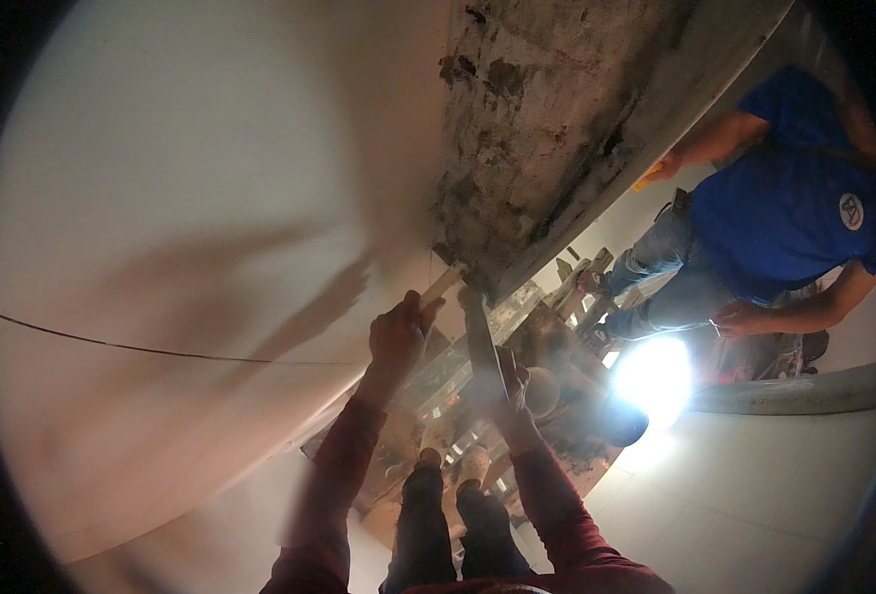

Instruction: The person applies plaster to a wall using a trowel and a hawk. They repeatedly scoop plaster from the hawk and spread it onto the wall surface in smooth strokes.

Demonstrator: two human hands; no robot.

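Observation:
My left hand (398,337) is closed round a narrow, pale flat tool (443,282), whose far end reaches the bottom of a rough, stained plaster band (507,119) beside a smooth off-white surface (181,139). My right hand (515,391) is closed on a long flat tool (481,332) with a greyish face, angled up toward the same spot, its tip close beside the left tool's end. Whether the tips touch the plaster I cannot tell. Shadows of arms and tools fall on the smooth surface, which has a thin dark line (161,349) across it.
At the right a co-worker (765,218) in a blue shirt and jeans holds something yellow (646,178) in one hand. A glaring lamp (654,381) shines beside them. Below me are cluttered planks (547,337) around my legs and a curved grey ledge (784,398).

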